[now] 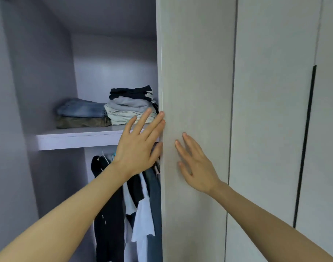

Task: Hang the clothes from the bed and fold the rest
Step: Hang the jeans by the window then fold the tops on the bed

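Your left hand [137, 146] and right hand [195, 165], fingers straight, press the wardrobe door [196, 72] at its edge, mid-frame; folded clothes [128, 106] just beside.

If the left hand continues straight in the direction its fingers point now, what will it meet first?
Most likely the edge of the pale grey wardrobe door: the left hand points up and to the right, and some fingertips already seem to touch that edge. The stack of folded light clothes lies behind; depth is unclear.
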`<state>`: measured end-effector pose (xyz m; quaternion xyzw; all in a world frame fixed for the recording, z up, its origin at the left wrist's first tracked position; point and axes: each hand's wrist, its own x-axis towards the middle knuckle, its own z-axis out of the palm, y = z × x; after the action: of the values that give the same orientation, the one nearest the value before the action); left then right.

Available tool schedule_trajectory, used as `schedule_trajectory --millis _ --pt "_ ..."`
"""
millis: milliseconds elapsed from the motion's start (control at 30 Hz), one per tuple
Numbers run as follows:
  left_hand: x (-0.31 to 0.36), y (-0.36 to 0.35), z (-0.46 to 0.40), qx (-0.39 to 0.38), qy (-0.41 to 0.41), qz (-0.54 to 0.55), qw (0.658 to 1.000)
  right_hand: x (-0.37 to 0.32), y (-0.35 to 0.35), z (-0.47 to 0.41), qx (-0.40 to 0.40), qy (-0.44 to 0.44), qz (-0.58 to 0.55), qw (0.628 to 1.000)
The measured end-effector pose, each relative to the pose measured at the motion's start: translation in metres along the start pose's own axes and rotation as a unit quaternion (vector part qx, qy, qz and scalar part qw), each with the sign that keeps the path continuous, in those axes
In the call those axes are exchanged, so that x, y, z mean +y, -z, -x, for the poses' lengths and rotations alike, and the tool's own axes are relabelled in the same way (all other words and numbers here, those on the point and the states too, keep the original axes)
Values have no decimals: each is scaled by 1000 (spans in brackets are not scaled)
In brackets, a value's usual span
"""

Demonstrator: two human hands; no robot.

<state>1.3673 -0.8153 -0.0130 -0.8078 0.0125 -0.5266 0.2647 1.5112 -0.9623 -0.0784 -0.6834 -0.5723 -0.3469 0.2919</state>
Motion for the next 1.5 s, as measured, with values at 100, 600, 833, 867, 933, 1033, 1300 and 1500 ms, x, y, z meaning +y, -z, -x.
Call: schedule_trajectory --millis 100,600,833,867,933,1033,1300,1500 --pt "-24 -13 12 -135 91 -72 984 0 -29 -29 -82 -24 53 995" --pt "-42 10 66 -299 306 -46 903 -51 -61 -43 -135 -49 -32 989" --pt "-20 124 177 -161 372 -80 911 -161 -99 22 -173 63 -203 962" --pt "-19 138 188 -168 380 -86 906 -180 -105 24 -176 81 -224 955" --pt "-18 169 208 -174 386 -109 900 -220 -115 27 -174 109 -272 940" --pt "-24 223 233 -165 375 -192 892 -283 -123 29 -190 160 -317 915" --pt "-71 295 267 -152 610 -88 773 -357 -122 18 -174 237 -357 887" --pt "-75 278 263 16 630 61 774 -342 -114 16 -127 207 -369 897"
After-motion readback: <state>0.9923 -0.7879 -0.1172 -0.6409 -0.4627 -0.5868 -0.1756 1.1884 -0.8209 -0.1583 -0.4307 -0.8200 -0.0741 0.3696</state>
